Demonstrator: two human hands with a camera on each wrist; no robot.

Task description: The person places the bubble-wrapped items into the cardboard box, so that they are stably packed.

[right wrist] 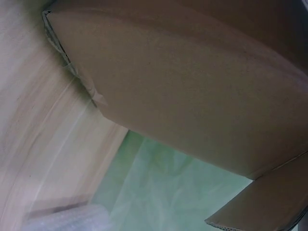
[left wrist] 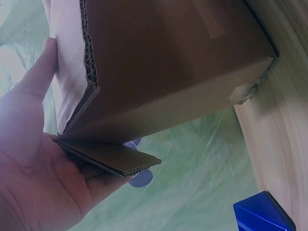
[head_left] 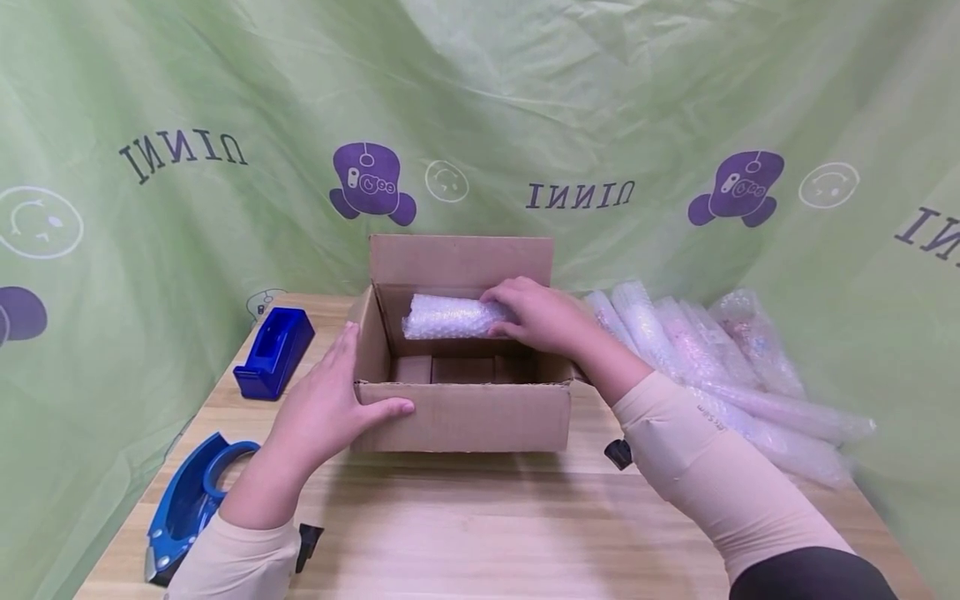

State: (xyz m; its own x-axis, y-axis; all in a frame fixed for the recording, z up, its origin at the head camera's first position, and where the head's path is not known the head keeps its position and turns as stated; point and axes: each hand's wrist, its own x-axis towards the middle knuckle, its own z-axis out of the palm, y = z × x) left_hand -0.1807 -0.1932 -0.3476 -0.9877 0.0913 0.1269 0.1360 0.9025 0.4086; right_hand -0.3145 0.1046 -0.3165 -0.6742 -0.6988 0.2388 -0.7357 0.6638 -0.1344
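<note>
An open cardboard box [head_left: 461, 421] stands on the wooden table with its flaps spread. My left hand [head_left: 318, 412] holds its near left corner, the thumb on the front flap and the fingers along the left side. The left wrist view has this hand [left wrist: 38, 183] around the corner where two flaps [left wrist: 108, 156] meet. Over the box's opening, my right hand [head_left: 543, 317] grips the right end of a bubble-wrapped bundle [head_left: 450, 317], which lies roughly level. In the right wrist view the box's side [right wrist: 183, 91] fills much of the picture; that hand is hidden.
Several bubble-wrapped packages [head_left: 697, 358] lie piled to the box's right. At left are a dark blue tape dispenser [head_left: 273, 354] and a blue tape gun [head_left: 176, 508]. Black clips [head_left: 618, 454] sit on the table. A green printed curtain [head_left: 480, 100] hangs behind.
</note>
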